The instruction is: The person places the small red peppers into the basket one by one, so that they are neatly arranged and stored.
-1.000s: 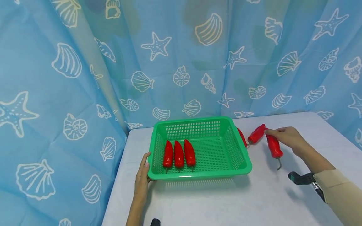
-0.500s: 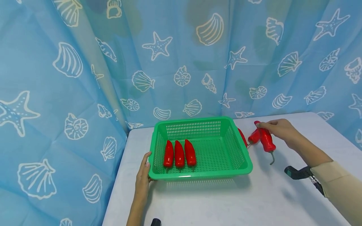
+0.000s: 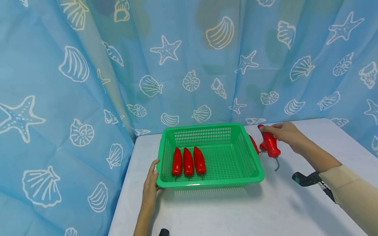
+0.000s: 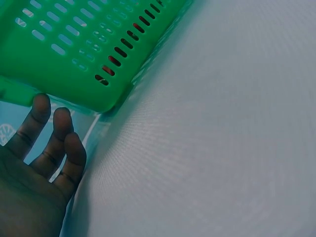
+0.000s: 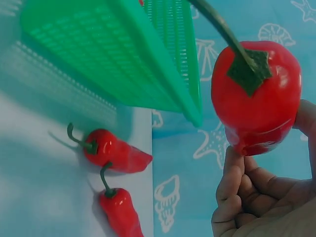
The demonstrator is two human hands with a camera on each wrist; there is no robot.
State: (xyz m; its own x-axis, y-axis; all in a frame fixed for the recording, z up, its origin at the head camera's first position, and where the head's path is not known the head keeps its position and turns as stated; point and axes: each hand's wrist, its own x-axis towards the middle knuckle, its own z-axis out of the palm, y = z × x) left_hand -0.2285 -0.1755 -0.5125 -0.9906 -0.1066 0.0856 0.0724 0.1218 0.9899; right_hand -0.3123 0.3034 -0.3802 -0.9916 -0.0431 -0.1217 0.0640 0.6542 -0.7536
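Observation:
My right hand [image 3: 286,133] pinches a red chili pepper [image 3: 271,147] near its tip, right of the basket. Its green stem hangs downward; in the right wrist view the stem end of this chili pepper [image 5: 256,94] is large and near. Two more chili peppers lie on the table beyond it: one red pepper [image 5: 113,153] beside the basket, another red pepper [image 5: 120,210] next to it, partly covered by the held one in the head view. My left hand [image 3: 150,188] holds the left rim of the green basket [image 3: 206,184], with several fingers [image 4: 61,121] below the rim.
Inside the basket, three red chili peppers [image 3: 188,162] lie side by side on the left half. A white cloth-covered table [image 3: 212,213] carries everything. Behind it hangs a blue curtain [image 3: 183,101] with shell prints. A black wrist device [image 3: 307,179] sticks out under my right forearm.
My right hand has moved left toward the basket with the chili pepper, which now overlaps a pepper on the table. My left hand and the basket have stayed in place.

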